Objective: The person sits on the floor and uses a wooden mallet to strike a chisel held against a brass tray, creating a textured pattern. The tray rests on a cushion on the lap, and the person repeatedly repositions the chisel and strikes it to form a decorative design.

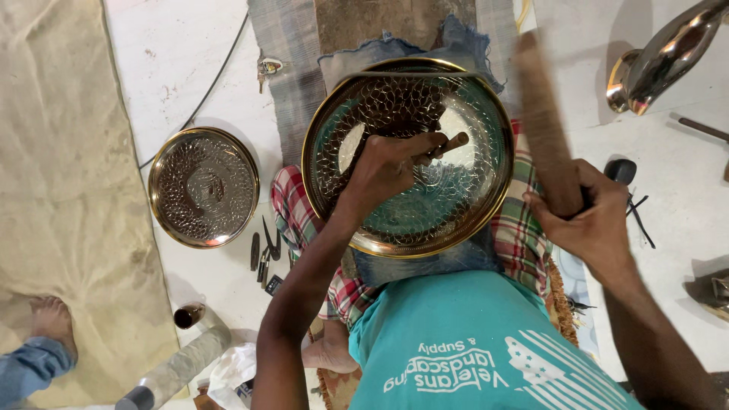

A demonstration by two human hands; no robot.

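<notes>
A round brass plate [471,114] with a hammered pattern rests tilted on my lap, over a checked cloth [292,205]. My left hand [387,167] lies on the plate's middle and grips a small punch tool [448,144] against the metal. My right hand [588,216] is closed around a wooden mallet handle [543,129], raised and blurred beside the plate's right rim.
A second hammered brass plate [203,187] lies on the white floor to the left, with several small metal tools [264,254] beside it. A shiny metal vessel [661,57] stands top right. Another person's bare foot [52,319] rests on a beige sheet [61,152].
</notes>
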